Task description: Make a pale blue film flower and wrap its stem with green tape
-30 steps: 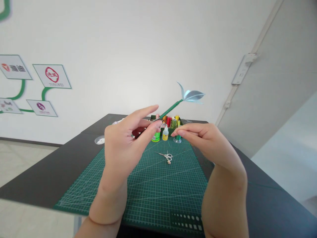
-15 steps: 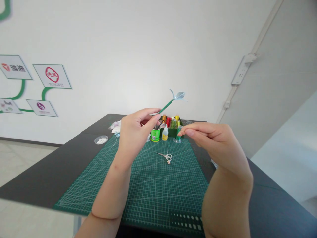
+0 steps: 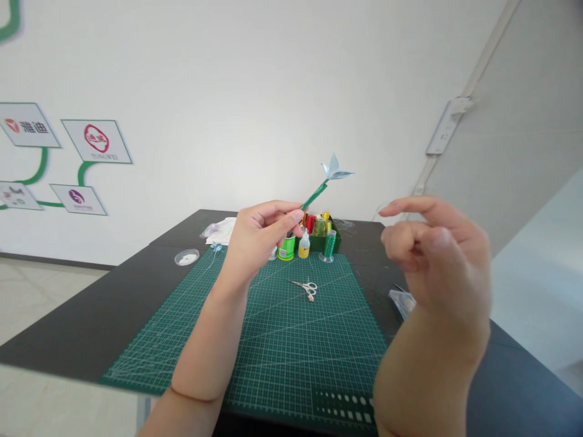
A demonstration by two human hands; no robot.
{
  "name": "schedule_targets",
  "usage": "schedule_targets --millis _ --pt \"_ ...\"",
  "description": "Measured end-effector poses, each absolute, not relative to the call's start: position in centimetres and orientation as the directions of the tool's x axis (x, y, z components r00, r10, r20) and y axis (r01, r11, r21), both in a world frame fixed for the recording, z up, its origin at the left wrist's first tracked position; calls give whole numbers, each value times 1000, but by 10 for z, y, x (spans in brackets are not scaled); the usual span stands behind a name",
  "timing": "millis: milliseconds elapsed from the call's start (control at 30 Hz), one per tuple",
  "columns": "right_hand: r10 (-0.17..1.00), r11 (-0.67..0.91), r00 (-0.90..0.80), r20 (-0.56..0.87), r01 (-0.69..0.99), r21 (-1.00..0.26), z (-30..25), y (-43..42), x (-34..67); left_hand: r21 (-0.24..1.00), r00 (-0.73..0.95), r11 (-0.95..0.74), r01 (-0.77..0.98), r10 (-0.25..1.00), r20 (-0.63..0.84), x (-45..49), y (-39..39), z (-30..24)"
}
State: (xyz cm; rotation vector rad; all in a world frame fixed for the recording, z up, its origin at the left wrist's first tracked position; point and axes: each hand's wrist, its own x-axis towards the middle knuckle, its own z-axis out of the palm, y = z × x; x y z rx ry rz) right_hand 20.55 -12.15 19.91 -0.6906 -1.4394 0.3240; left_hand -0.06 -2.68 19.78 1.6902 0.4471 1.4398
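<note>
My left hand [image 3: 259, 233] is raised over the green cutting mat [image 3: 273, 340] and pinches the lower end of a green-wrapped stem [image 3: 315, 195]. The stem points up and to the right and ends in pale blue leaves [image 3: 334, 170]. My right hand [image 3: 439, 255] is lifted to the right, apart from the stem. Its index finger reaches forward and the other fingers are curled in. A faint thin strand seems to run from its fingertips; I cannot make out what they hold.
Small scissors [image 3: 307, 287] lie mid-mat. At the mat's far edge stand a green pot [image 3: 286, 247], a small glue bottle [image 3: 304, 245], a green thread spool [image 3: 328, 244] and a box of coloured spools [image 3: 317, 226]. A round clear dish [image 3: 186, 257] sits at left, clear wrap [image 3: 401, 301] at right.
My right hand rose and drew away to the right from the stem, its pinch loosening. My left hand stayed put and tilted the stem a little more upright.
</note>
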Motion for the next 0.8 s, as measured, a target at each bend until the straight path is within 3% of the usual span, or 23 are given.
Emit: schedule_targets --millis 133,300,367,533,667,800 --pt "498 797 336 799 186 -575 206 -115 206 793 301 -544 -273 735 608 -2 -29 199" --pt "254 822 533 807 321 -470 208 -98 202 796 310 -549 -257 733 605 -2 -30 200" --pt "219 823 568 793 328 -463 207 -93 199 796 312 -548 -256 733 605 -2 -30 200" --pt "341 785 515 787 304 -539 202 -89 186 795 344 -538 -281 716 607 0 -32 199" --pt "485 737 383 786 305 -604 199 -88 176 792 375 -530 -303 698 610 4 -33 199" --pt "634 720 217 742 184 -669 195 -86 168 795 411 -518 -315 681 606 9 -34 197"
